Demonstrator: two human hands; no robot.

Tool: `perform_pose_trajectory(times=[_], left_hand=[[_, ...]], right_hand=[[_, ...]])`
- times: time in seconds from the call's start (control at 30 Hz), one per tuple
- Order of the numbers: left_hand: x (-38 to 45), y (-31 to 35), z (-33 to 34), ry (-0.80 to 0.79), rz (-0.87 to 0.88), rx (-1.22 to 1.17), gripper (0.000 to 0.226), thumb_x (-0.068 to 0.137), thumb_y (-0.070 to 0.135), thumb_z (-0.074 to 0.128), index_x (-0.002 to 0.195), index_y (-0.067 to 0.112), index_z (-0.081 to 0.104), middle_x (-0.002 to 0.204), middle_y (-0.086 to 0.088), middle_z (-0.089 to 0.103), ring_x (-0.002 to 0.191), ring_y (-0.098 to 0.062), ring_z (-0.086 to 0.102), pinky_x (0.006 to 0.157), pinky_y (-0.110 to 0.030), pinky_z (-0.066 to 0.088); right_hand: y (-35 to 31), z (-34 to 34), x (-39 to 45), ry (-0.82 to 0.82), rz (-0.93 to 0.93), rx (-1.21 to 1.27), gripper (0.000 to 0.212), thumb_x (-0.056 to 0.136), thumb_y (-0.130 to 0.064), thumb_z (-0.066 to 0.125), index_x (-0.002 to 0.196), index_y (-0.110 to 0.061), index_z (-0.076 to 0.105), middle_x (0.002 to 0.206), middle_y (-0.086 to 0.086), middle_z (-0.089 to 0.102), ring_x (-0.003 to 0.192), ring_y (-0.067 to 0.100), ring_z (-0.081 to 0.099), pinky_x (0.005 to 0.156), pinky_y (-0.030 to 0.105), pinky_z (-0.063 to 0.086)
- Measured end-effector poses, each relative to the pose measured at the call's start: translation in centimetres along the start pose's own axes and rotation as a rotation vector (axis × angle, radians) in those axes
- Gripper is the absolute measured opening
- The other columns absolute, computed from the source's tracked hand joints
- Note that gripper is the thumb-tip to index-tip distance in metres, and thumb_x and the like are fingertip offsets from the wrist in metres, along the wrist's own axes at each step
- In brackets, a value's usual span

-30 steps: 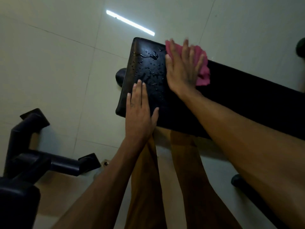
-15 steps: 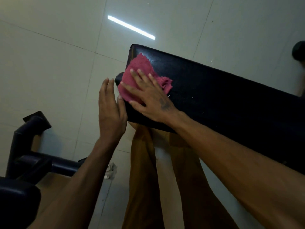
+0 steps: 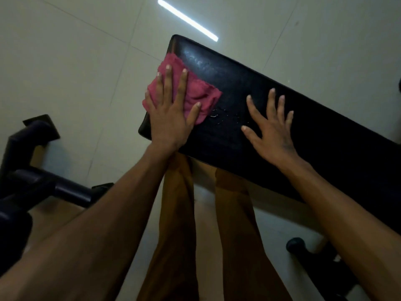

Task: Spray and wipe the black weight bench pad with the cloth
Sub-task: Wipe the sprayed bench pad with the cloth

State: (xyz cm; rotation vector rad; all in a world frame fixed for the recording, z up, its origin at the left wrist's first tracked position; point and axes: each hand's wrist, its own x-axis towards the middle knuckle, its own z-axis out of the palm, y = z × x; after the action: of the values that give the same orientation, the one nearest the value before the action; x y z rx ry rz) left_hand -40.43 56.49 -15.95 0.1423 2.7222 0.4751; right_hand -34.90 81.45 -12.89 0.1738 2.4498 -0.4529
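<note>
While the left hand [image 3: 168, 115] presses flat on the pink cloth [image 3: 193, 94], fingers spread and not curled around it, the cloth lies bunched at the pad's end edge, covering the near part of that end and overhanging the side a little. The black weight bench pad [image 3: 271, 101] runs with its long axis from that end, at upper left in the head view, away toward the lower right, so nearly all of its surface lies to the right of the cloth. The right hand [image 3: 271, 131] rests open and empty on the pad, palm down with fingers splayed, well apart from the cloth and further along that axis; it seems to be bracing rather than wiping. Between the two hands, just beside the cloth's right edge and closer to the pad's near long edge, a small cluster of spray droplets [image 3: 223, 115] glints on the vinyl. Judging from this, the wiping step is under way, and the coming stroke likely needs to sweep right along the pad's length through those droplets, with the left hand the nearer one to do it. The vinyl looks smooth and glossy, so the cloth should slide easily under flat pressure. Below, a pale tiled floor [image 3: 76, 61] reflects a strip light [image 3: 187, 19], dark frame tubing [image 3: 43, 183] sits at the left, and the person's tan trouser legs [image 3: 180, 224] stand against the pad's near edge.
</note>
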Motion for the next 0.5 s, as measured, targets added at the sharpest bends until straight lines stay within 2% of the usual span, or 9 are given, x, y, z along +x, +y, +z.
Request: perform_pose_trajectory(times=[0.2,0.33,0.43,0.5], left_hand=[[-3.8,2.5,1.4,0.07,-0.423,-0.174,0.076,0.101,0.055,0.036,0.16,0.021,0.003,0.168,-0.01,-0.001,0.155,-0.029,-0.002,0.122,-0.062,0.001],[-4.1,4.8,1.9,0.147,-0.703,-0.377,0.077,0.101,0.053,0.039,0.16,0.023,0.0,0.168,-0.008,-0.007,0.154,-0.029,-0.011,0.122,-0.06,-0.002],[-3.6,6.7,2.2,0.25,-0.914,-0.548,0.077,0.101,0.051,0.043,0.16,0.024,0.001,0.168,-0.007,-0.011,0.154,-0.028,-0.013,0.125,-0.052,0.0],[-3.2,7.3,2.2,0.283,-0.995,-0.602,0.077,0.101,0.05,0.044,0.16,0.025,0.002,0.168,-0.006,-0.011,0.154,-0.027,-0.012,0.124,-0.047,0.002]], right_hand=[[-0.1,-0.3,0.0,-0.013,-0.01,0.071,0.068,0.102,-0.044,0.046,0.158,-0.043,0.007,0.165,0.01,-0.024,0.15,0.036,-0.024,0.118,0.064,-0.01],[0.7,-0.6,-0.4,0.027,-0.061,0.143,0.067,0.102,-0.033,0.05,0.158,-0.041,0.015,0.167,0.008,-0.018,0.152,0.033,-0.02,0.12,0.061,-0.008],[1.9,-1.0,-0.6,0.018,-0.116,0.14,0.069,0.1,-0.024,0.052,0.158,-0.039,0.018,0.167,0.007,-0.015,0.153,0.031,-0.017,0.122,0.057,-0.007],[2.8,-1.3,-0.7,-0.012,-0.142,0.141,0.071,0.099,-0.019,0.053,0.158,-0.038,0.018,0.167,0.006,-0.015,0.153,0.028,-0.017,0.124,0.053,-0.007]])
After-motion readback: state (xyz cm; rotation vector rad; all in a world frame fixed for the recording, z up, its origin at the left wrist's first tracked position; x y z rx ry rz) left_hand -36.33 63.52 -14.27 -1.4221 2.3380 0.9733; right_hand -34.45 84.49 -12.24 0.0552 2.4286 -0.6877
